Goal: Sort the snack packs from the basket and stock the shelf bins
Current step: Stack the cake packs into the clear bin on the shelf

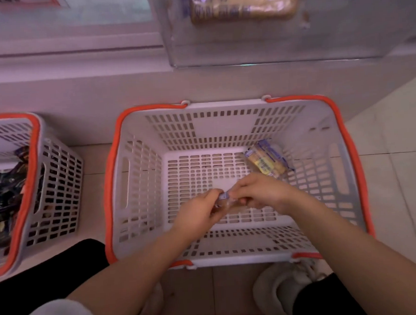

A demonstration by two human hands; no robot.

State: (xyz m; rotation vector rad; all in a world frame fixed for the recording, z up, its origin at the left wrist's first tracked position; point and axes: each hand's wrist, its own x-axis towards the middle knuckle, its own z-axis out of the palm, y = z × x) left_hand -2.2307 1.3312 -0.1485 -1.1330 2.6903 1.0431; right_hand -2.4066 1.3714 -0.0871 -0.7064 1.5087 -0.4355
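Snack pack lies crosswise, pinched between left grip and right grip; another waits at two o'clock.

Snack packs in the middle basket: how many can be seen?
2. One yellow snack pack lies at the far right corner of the basket floor. One small pack is held between the left hand and right hand, mostly hidden.
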